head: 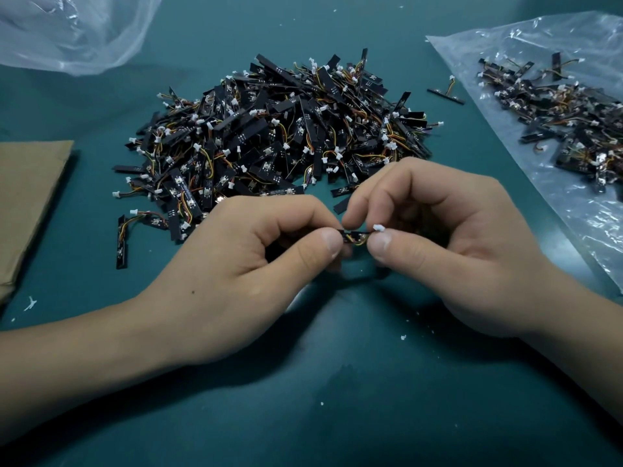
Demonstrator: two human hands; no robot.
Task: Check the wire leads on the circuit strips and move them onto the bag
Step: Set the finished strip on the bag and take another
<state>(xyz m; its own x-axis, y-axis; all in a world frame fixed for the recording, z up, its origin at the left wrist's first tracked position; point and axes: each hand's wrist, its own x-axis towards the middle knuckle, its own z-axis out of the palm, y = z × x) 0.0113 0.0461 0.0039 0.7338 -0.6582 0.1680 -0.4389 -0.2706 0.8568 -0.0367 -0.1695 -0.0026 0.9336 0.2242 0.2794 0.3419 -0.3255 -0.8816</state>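
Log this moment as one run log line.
step: lead check | left hand: pinches circuit strip | right hand: pinches its wire lead | pile: centre | bag: right, holds strips

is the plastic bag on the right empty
No, the bag has a loose pile of circuit strips with wire leads lying on it.
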